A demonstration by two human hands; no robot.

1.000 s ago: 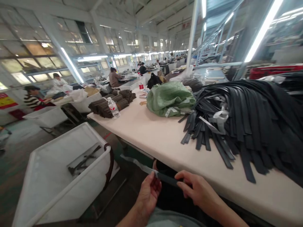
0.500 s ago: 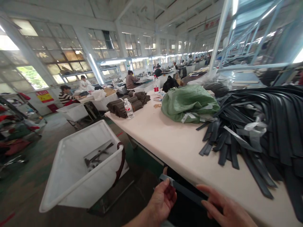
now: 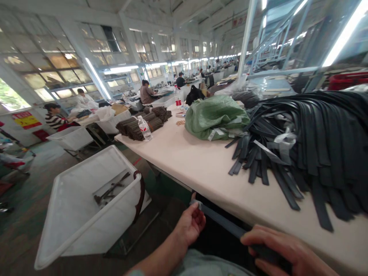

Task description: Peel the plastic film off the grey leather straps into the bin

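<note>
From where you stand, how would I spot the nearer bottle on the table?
Find the long pale table running past the big white bin, and look to its far left end. There the nearer bottle, clear with small red marks, sits against bundles of brown strips. The other bottle, farther back beyond those bundles, has a broader red label.

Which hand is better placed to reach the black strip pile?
Right, I'd judge. The right hand is closer to the black strip pile; the left hand is farther off, toward the white bin. Both are on the held strip, so the right would likely need freeing first.
</note>
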